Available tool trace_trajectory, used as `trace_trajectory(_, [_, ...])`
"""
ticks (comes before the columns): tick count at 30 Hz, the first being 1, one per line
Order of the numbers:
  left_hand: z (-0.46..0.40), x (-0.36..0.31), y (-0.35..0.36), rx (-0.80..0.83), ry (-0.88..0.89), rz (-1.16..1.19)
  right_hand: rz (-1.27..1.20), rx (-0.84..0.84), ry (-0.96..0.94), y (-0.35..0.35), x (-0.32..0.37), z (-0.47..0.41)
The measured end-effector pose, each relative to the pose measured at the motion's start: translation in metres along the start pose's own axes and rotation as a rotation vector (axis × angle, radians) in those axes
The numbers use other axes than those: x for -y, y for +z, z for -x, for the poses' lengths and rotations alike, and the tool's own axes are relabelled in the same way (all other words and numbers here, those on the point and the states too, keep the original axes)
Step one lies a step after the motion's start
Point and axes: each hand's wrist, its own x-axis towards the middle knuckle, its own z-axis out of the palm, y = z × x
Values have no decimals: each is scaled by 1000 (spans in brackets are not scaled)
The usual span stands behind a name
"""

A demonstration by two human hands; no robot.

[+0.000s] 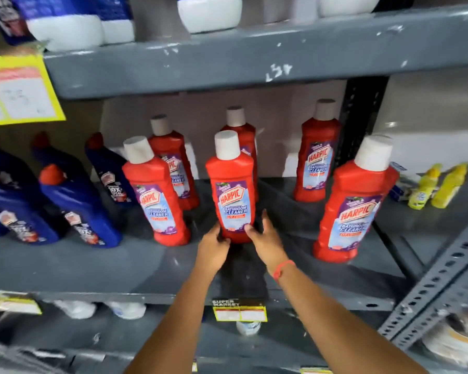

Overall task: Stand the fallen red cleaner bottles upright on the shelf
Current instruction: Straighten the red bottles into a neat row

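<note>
A: From the head camera, where does the job stand?

B: Both hands are at the foot of one red plastic cleaner bottle with a white cap (231, 190), which stands upright at the front middle of the grey metal shelf (119, 268). The left hand (212, 247) wraps its fingers on the bottle's lower left side; the right hand (265, 240), with a red thread band at the wrist, presses the lower right side. So both hands grip that bottle at its base.

A: And the other red bottles?

B: Five more like it are in view: one front left (157, 201), one behind that (173, 168), one partly hidden behind the held bottle (239, 130), one at the back right (318, 160) and one front right (354, 209). All look upright; I see none lying down. Dark blue bottles with red caps (76, 209) stand to the left.

A: Which step, then?

B: I judge it is the settling of this bottle. Next calls for checking that its base sits flat, then loosening both hands gently so it does not tip.
</note>
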Motion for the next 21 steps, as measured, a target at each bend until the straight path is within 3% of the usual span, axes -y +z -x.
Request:
trace_trajectory(4, [-2,2,-3,42,20,1,-43,71,-42,4,-2,-6])
trace_trajectory(12, [16,7,-17,205,33,9,-58,35,-41,4,-8,17])
trace_trajectory(21, [57,10,-16,254,18,-25,-86,-9,-55,0,-14,50])
